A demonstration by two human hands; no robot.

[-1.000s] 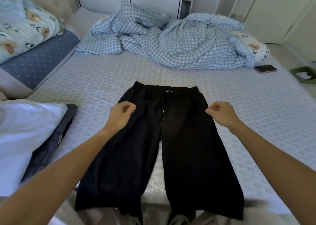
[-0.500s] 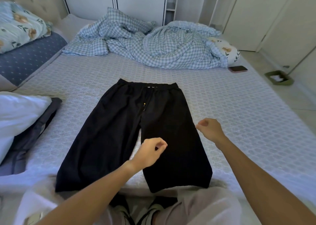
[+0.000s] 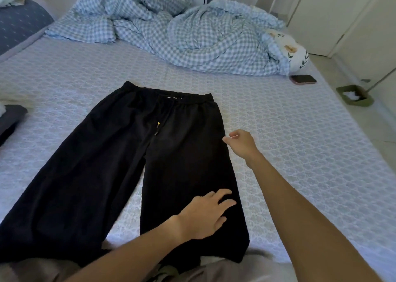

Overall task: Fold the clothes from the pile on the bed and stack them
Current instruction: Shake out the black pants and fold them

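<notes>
A pair of black trousers (image 3: 120,164) lies spread flat on the bed (image 3: 300,153), waistband away from the person and both legs running back toward the near edge, where the cuffs reach the person's lap. A drawstring with a yellow tip (image 3: 158,127) hangs down the front below the waistband. The legs lie apart, with a strip of the patterned sheet showing between them.

The left hand (image 3: 205,215) reaches across and rests palm down on the trouser leg on the person's right side, low on that leg near its outer edge; its grip is wide, fingers straight and spread over the cloth. The right hand (image 3: 241,142) is at the outer edge of the same leg, higher up at about hip level, its fingers curled in; whether its fingertips pinch the cloth's edge or merely sit beside it cannot be told.

Beyond the trousers, a crumpled blue checked duvet (image 3: 203,35) lies across the far part of the bed. A phone (image 3: 303,79) lies on the sheet near the duvet's right end, just beside a flower-printed pillow (image 3: 297,52). At the left edge a dark folded garment (image 3: 10,119) shows partly. On the floor to the right of the bed stands a green dustpan (image 3: 354,95).
</notes>
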